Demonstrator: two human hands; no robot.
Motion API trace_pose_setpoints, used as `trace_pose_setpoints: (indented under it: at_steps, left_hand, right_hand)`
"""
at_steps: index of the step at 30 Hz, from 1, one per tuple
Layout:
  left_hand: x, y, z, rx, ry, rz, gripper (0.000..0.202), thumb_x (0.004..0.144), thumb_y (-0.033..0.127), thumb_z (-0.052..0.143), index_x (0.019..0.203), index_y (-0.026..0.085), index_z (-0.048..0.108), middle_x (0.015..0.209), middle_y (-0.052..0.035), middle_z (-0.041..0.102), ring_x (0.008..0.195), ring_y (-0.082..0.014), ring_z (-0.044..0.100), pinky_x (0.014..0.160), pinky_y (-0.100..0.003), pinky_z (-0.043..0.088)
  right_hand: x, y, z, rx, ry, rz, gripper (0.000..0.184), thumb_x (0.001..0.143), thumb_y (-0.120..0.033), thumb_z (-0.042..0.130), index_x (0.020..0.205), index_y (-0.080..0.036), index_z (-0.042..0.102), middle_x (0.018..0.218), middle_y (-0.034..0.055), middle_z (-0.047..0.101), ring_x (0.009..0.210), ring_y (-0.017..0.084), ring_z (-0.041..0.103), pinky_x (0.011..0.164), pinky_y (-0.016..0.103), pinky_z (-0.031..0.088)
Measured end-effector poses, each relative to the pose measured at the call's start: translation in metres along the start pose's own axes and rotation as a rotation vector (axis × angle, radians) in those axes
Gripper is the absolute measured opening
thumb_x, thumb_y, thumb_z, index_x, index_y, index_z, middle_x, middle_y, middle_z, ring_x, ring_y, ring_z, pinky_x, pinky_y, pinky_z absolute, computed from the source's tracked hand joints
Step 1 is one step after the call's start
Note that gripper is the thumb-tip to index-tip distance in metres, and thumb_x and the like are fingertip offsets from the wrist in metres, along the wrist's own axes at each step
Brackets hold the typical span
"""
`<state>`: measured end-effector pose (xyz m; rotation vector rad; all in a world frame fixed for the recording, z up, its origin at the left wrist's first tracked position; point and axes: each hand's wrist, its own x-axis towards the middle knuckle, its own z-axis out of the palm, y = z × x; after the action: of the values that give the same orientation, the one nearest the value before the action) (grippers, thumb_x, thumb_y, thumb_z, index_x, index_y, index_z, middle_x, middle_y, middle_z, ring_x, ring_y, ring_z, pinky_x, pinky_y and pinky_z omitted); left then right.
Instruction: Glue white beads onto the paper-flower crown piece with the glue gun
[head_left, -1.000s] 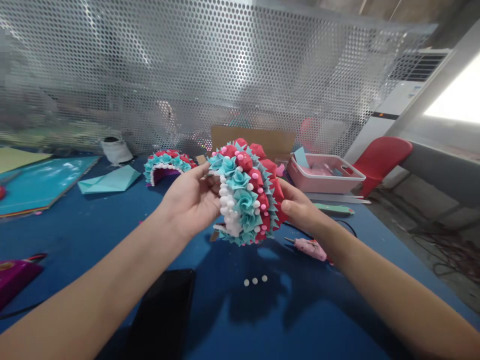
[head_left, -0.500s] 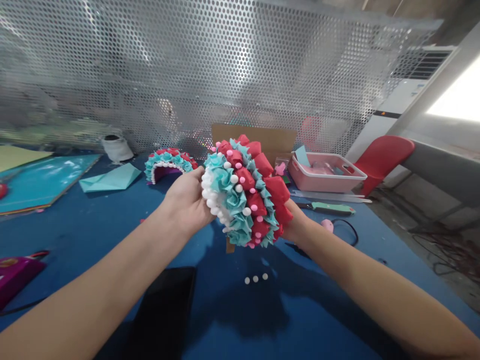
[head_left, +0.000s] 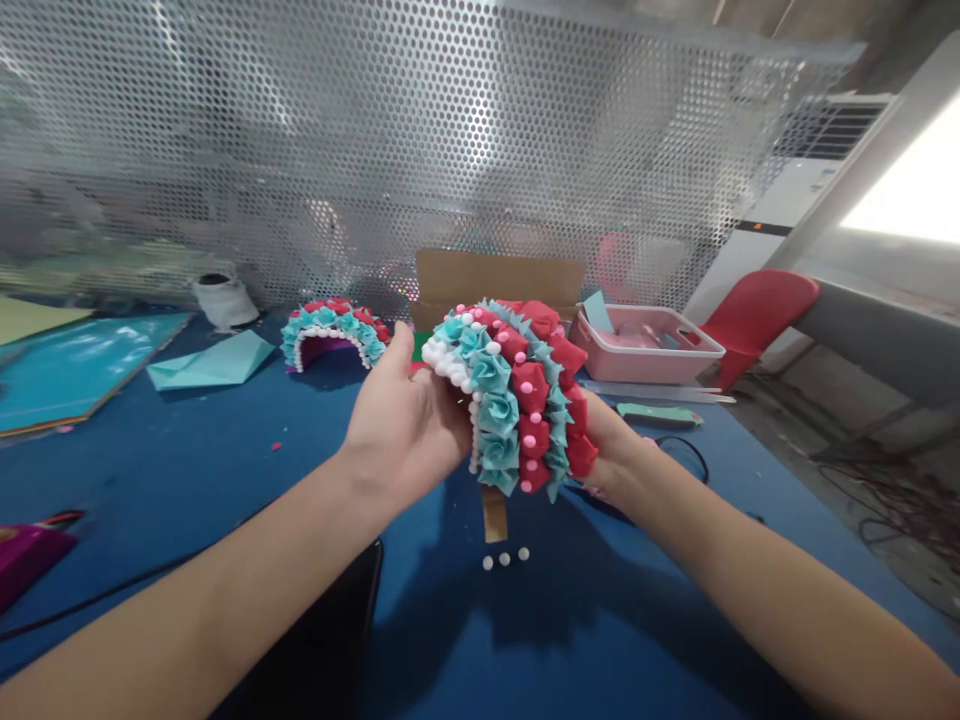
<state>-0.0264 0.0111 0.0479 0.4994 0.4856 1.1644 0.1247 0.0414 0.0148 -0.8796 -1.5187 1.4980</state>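
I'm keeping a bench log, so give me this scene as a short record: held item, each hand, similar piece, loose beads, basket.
Held item: flower piece, red and teal, with pink and white beads
Left hand: at its white-beaded side, fingertips hidden
Right hand: at its red side, fingers mostly hidden
Similar piece: arch on blue table
Loose beads: three, white
Basket: pink, pale rim

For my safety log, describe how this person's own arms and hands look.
Both forearms are bare: no sleeve, watch or bracelet shows. The left hand and right hand show no gloves. Both are partly hidden, so rings can't be ruled out.
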Motion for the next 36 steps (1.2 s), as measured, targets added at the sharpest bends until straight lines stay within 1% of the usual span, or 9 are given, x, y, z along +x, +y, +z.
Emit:
trace_pose_setpoints:
  at_steps: [7, 11, 13, 16, 21, 24, 26, 31, 36]
  left_hand:
    - [-0.005, -0.008, 0.009, 0.067, 0.078, 0.089, 0.033, 0.091, 0.041, 0.046, 0.105, 0.019, 0.065, 0.094, -0.0071, 0.069, 0.089, -0.0231, 0.065, 0.076, -0.035, 0.054]
    - [-0.005, -0.008, 0.004, 0.068, 0.155, 0.135, 0.018, 0.086, 0.031, 0.056, 0.088, 0.018, 0.067, 0.084, -0.0027, 0.066, 0.071, -0.0152, 0.061, 0.066, -0.029, 0.053]
    - [-0.003, -0.007, 0.001, 0.038, 0.187, 0.150, 0.013, 0.085, 0.027, 0.059, 0.080, 0.017, 0.066, 0.076, -0.0004, 0.063, 0.063, -0.0116, 0.057, 0.061, -0.026, 0.051]
    - [0.002, -0.008, -0.004, 0.011, 0.204, 0.174, 0.010, 0.082, 0.023, 0.061, 0.075, 0.017, 0.064, 0.073, 0.0007, 0.062, 0.065, -0.0102, 0.057, 0.059, -0.023, 0.048]
    - [0.012, -0.013, -0.013, 0.018, 0.155, 0.226, 0.006, 0.078, 0.022, 0.065, 0.076, 0.017, 0.065, 0.079, 0.0002, 0.064, 0.069, -0.0109, 0.058, 0.060, -0.023, 0.048]
    - [0.016, -0.016, -0.018, 0.049, 0.118, 0.268, 0.008, 0.077, 0.025, 0.067, 0.076, 0.016, 0.066, 0.082, -0.0008, 0.065, 0.074, -0.0125, 0.060, 0.065, -0.025, 0.050]
    - [0.018, -0.016, -0.020, 0.050, 0.144, 0.282, 0.008, 0.078, 0.024, 0.067, 0.076, 0.016, 0.066, 0.082, -0.0004, 0.065, 0.076, -0.0121, 0.060, 0.071, -0.025, 0.050]
    - [0.021, -0.016, -0.023, 0.087, 0.183, 0.305, 0.015, 0.074, 0.029, 0.072, 0.082, 0.017, 0.068, 0.086, -0.0005, 0.067, 0.079, -0.0135, 0.061, 0.073, -0.027, 0.051]
    - [0.020, -0.018, -0.024, 0.135, 0.252, 0.290, 0.023, 0.067, 0.029, 0.078, 0.084, 0.018, 0.067, 0.088, -0.0017, 0.066, 0.076, -0.0145, 0.058, 0.066, -0.028, 0.049]
  right_hand:
    - [-0.008, -0.011, -0.011, -0.006, -0.006, 0.144, 0.035, 0.082, -0.049, 0.050, 0.092, -0.022, 0.071, 0.084, 0.0087, 0.074, 0.089, 0.027, 0.070, 0.074, 0.045, 0.058]
    - [-0.022, -0.017, -0.046, -0.125, 0.101, 0.115, 0.032, 0.083, -0.040, 0.059, 0.108, -0.022, 0.067, 0.106, 0.0072, 0.072, 0.102, 0.024, 0.066, 0.088, 0.041, 0.054]
    - [-0.034, -0.018, -0.074, -0.530, 0.160, 0.021, 0.034, 0.084, -0.041, 0.058, 0.113, -0.024, 0.065, 0.114, 0.0068, 0.069, 0.109, 0.024, 0.063, 0.093, 0.043, 0.051]
    - [-0.058, -0.013, -0.120, -1.120, 0.072, 0.020, 0.034, 0.084, -0.039, 0.055, 0.112, -0.024, 0.066, 0.118, 0.0098, 0.067, 0.111, 0.030, 0.061, 0.095, 0.053, 0.049]
    - [-0.092, 0.008, -0.164, -1.421, -0.209, 0.070, 0.053, 0.081, -0.022, 0.050, 0.134, -0.024, 0.052, 0.141, 0.0136, 0.049, 0.131, 0.034, 0.046, 0.103, 0.057, 0.041]
    - [-0.097, 0.016, -0.167, -1.417, -0.316, 0.141, 0.060, 0.084, -0.018, 0.045, 0.142, -0.032, 0.041, 0.155, 0.0076, 0.028, 0.141, 0.032, 0.030, 0.107, 0.053, 0.039]
    - [-0.095, 0.017, -0.163, -1.397, -0.366, 0.128, 0.056, 0.087, -0.018, 0.042, 0.141, -0.033, 0.044, 0.157, 0.0061, 0.026, 0.143, 0.031, 0.027, 0.109, 0.052, 0.036]
    - [-0.086, 0.015, -0.152, -1.336, -0.481, 0.026, 0.037, 0.090, -0.019, 0.041, 0.118, -0.025, 0.065, 0.124, 0.0123, 0.058, 0.122, 0.029, 0.051, 0.101, 0.049, 0.043]
    - [-0.084, -0.006, -0.148, -1.313, -0.402, -0.064, 0.025, 0.085, -0.021, 0.050, 0.106, -0.022, 0.064, 0.101, 0.0092, 0.063, 0.097, 0.024, 0.058, 0.087, 0.044, 0.048]
